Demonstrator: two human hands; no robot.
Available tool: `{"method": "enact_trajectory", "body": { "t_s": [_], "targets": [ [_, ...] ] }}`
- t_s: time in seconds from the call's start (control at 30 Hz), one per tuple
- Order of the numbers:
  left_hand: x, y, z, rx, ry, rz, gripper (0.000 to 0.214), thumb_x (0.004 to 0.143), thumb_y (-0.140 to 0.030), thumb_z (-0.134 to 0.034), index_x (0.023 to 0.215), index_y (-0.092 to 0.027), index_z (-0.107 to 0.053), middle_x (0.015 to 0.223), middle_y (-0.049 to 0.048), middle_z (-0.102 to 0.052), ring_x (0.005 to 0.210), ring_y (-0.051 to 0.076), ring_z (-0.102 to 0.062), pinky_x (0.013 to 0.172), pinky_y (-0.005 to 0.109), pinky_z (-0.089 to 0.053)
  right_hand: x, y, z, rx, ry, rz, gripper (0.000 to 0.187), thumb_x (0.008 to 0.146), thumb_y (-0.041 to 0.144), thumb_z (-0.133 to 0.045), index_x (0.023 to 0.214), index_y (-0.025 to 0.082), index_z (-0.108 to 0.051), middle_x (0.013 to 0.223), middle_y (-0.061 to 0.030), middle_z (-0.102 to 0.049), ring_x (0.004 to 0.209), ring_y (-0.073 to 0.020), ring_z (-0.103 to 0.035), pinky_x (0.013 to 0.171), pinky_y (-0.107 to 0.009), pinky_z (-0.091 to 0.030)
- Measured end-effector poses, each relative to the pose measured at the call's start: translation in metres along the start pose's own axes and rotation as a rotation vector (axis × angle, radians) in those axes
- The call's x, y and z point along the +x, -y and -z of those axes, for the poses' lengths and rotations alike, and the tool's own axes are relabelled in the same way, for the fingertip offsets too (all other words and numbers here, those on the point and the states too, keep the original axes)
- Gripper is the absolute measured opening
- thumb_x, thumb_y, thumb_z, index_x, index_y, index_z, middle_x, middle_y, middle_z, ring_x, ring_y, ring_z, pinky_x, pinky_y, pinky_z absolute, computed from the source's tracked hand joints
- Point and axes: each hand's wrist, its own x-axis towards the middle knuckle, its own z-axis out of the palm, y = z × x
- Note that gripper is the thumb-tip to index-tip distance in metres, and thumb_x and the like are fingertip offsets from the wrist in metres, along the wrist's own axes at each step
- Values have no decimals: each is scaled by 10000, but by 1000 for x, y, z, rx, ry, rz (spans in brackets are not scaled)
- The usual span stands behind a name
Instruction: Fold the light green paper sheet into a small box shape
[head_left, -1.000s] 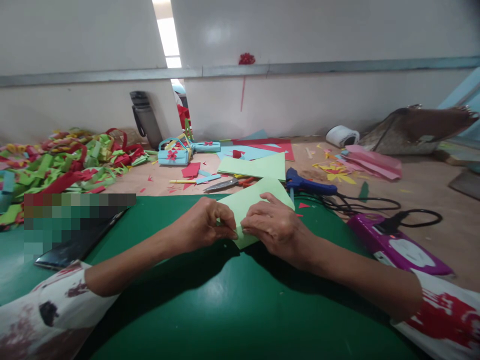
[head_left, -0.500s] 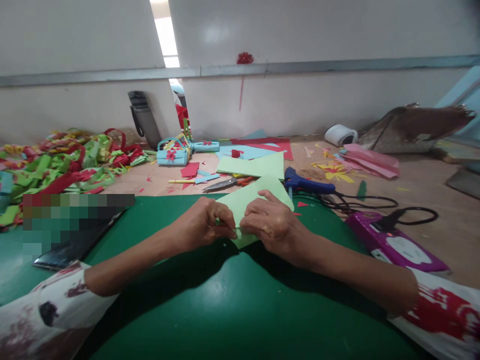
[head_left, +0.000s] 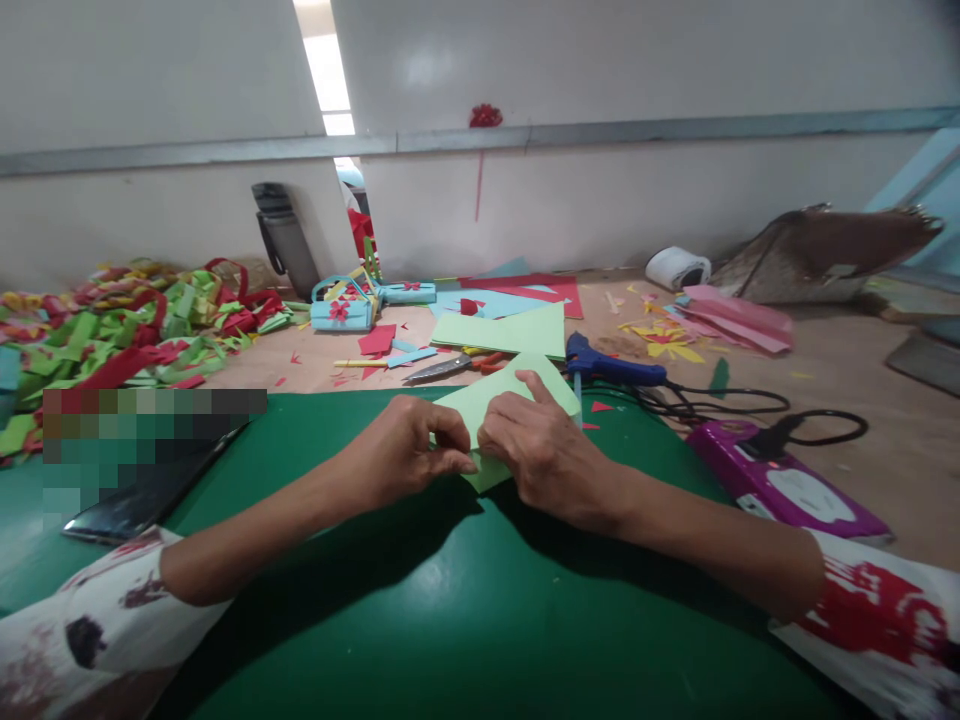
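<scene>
A light green paper sheet [head_left: 491, 397] lies on the dark green mat [head_left: 450, 600] in front of me. My left hand [head_left: 409, 450] pinches the sheet's near left edge with curled fingers. My right hand [head_left: 536, 445] presses down on the sheet from the right, its forefinger stretched toward the far corner and its thumb meeting my left fingers at the near edge. The paper's near part is hidden under both hands.
Beyond the mat lie scissors [head_left: 450, 367], a blue glue gun [head_left: 611, 368] with a black cord, a second green sheet [head_left: 510, 330], red and blue papers, a small blue paper basket [head_left: 337, 308] and a grey bottle [head_left: 289, 240]. Paper strips [head_left: 120, 325] pile at left. A dark phone [head_left: 142, 495] and a purple device [head_left: 780, 485] flank the mat.
Both hands stay on the green sheet with only slight finger shifts at its near edge. The camera view has drifted a little to the right.
</scene>
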Motion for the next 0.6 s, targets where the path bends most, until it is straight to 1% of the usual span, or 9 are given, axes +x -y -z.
{"method": "enact_trajectory", "body": {
  "t_s": [0.1, 0.2, 0.3, 0.4, 0.5, 0.6],
  "targets": [
    [-1, -2, -3, -10, -54, 28, 64, 721, -178, -658, 729, -115, -653, 638, -4, -624, 590, 100, -540, 561, 184, -405, 0, 1, 1, -26, 27, -16, 192, 764, 37, -383, 681, 162, -502, 655, -1, -458, 636, -144, -389, 924, -423, -232],
    [-2, -1, -8, -2, -115, 26, 89, 732, -155, -630, 790, -135, -694, 651, -1, -649, 591, 109, -554, 555, 191, -408, 0, 1, 1, -44, 33, -28, 189, 767, 46, -377, 682, 163, -500, 653, -3, -464, 638, -148, -394, 918, -440, -215],
    [-3, -2, -13, -15, -151, 16, 95, 736, -136, -608, 744, -142, -703, 659, 4, -668, 588, 111, -565, 555, 191, -412, 0, 1, 1, -47, 29, -26, 195, 770, 48, -373, 677, 160, -502, 647, -3, -468, 632, -146, -396, 919, -451, -205],
    [-3, -5, -15, -28, -156, 8, 129, 739, -100, -563, 705, -119, -686, 652, 15, -663, 586, 109, -561, 553, 190, -410, 1, 1, 2, -43, 46, -31, 192, 767, 44, -379, 680, 155, -508, 656, -6, -477, 636, -142, -401, 927, -450, -208],
    [-2, -9, -14, -33, -142, 12, 145, 721, -64, -533, 683, -104, -667, 629, 14, -639, 592, 113, -549, 554, 196, -402, 2, 1, 8, 1, 111, -71, 161, 745, 36, -412, 683, 153, -505, 671, 0, -484, 668, -139, -424, 940, -458, -195],
    [-1, -11, -13, -4, -137, 8, 138, 713, -60, -533, 657, -108, -649, 623, 9, -624, 604, 114, -537, 570, 204, -393, 2, 0, 16, 46, 215, -128, 149, 669, 13, -458, 693, 153, -504, 702, 1, -496, 726, -148, -455, 948, -494, -170]
  ]
}}
